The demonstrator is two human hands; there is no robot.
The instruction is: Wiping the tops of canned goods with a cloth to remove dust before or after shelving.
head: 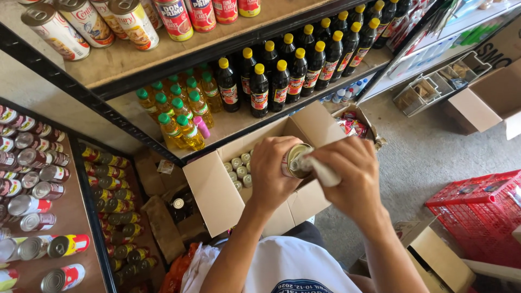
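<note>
Gripping one can (296,160), left hand (271,173); right hand (353,179) fingers pinching one cloth (324,172).

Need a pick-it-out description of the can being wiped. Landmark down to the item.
Find the open cardboard box below the shelf of dark bottles. Above its opening, the left hand holds a can on its side while the right hand presses a white cloth against it. It's the only can lifted out; the others sit in the box.

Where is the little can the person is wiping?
In the head view, the can sits mid-frame in the left hand, just above the open cardboard box, with the right hand pressing a white cloth on its top.
</note>
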